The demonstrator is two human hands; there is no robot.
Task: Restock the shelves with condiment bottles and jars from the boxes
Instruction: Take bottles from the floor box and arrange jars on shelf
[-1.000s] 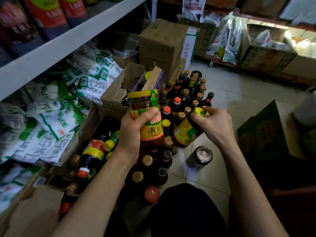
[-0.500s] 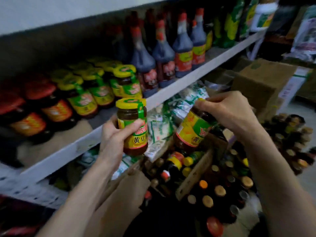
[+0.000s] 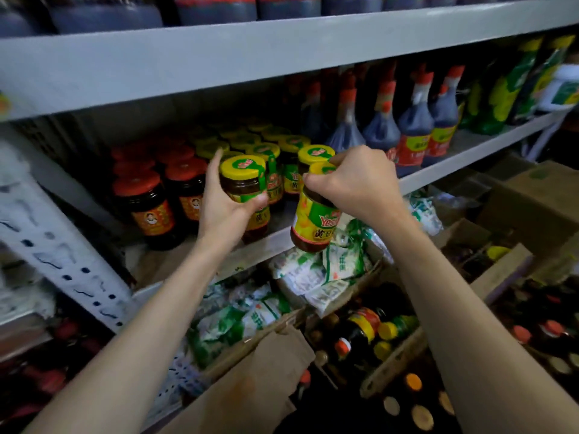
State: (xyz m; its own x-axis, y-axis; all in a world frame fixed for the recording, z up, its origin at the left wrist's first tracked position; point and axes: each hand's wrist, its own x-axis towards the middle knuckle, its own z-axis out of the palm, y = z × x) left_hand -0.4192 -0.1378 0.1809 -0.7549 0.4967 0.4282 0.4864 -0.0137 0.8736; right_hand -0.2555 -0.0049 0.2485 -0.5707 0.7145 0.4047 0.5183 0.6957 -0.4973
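The left hand (image 3: 225, 211) wraps its fingers and thumb round the body of a yellow-lidded sauce jar (image 3: 242, 183), fingers behind the glass and thumb across the front label. It holds this jar upright over the front edge of the middle shelf (image 3: 454, 158), near the shelf's left half. Whether the jar's base touches the board cannot be told.

The right hand (image 3: 360, 183) is curled from above round the neck and lid of a second jar (image 3: 315, 220) of the same kind. This one hangs tilted, its base swung toward the left, in front of the shelf's front edge and below the level of the board, touching nothing else. The two jars are just beside each other but apart.

On the shelf behind them stands a block of matching yellow-lidded jars (image 3: 291, 145). Red-lidded jars (image 3: 141, 202) stand to its left, toward the shelf's left end. Tall dark bottles with red caps (image 3: 413, 126) stand to its right. An upper shelf (image 3: 282, 57) runs overhead.

Below the shelf's front edge lie green-and-white packets (image 3: 250, 314). Near them an open cardboard box (image 3: 394, 361) holds bottles with yellow and red caps.
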